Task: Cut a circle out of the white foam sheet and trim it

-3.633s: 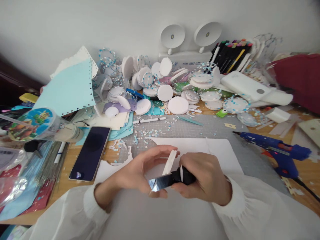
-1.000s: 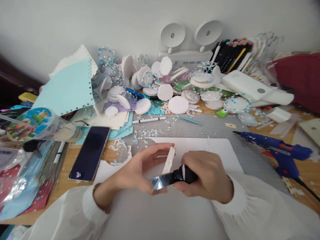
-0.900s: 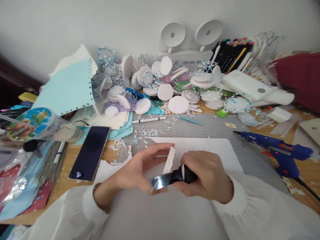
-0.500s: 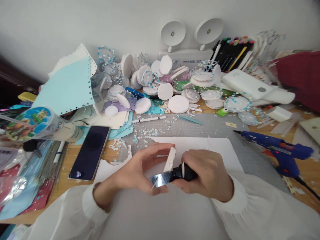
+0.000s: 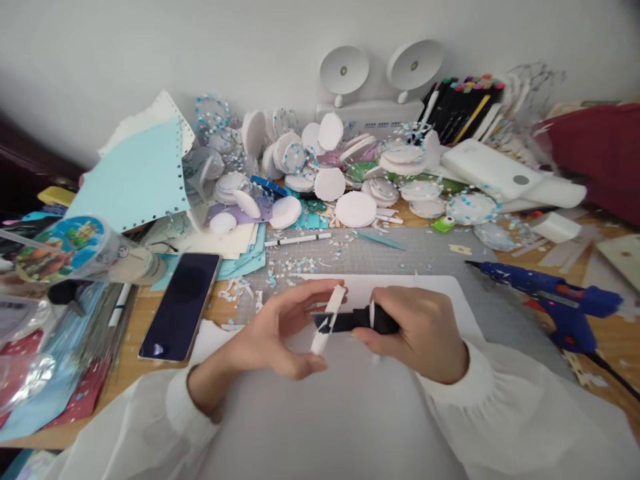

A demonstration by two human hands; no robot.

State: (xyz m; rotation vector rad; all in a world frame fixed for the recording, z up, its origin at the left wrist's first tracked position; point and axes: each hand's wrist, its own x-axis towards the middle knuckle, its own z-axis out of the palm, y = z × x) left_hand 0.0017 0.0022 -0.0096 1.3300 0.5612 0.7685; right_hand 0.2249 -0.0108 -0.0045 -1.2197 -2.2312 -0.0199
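Note:
Between the thumb and fingertips of my left hand (image 5: 280,330) is a thin white foam disc (image 5: 336,300), seen nearly edge-on and tilted. My right hand (image 5: 413,330) is closed around a black-handled utility knife (image 5: 383,319). Its blade (image 5: 324,323) points left and lies across the disc's edge, with a thin white sliver beside it. Both hands are above a sheet of white paper (image 5: 440,287) that lies on a grey cutting mat (image 5: 430,250).
Several white discs (image 5: 356,209) and bead-trimmed ones are heaped at the back. A blue glue gun (image 5: 555,290) lies on the right. To the left are a phone (image 5: 183,307) and a plastic cup (image 5: 135,260). Small scraps (image 5: 300,263) litter the mat behind my hands.
The knife has moved up, its blade going from the lower end of the disc to across its middle. My right hand has shifted slightly; the left still grips the disc.

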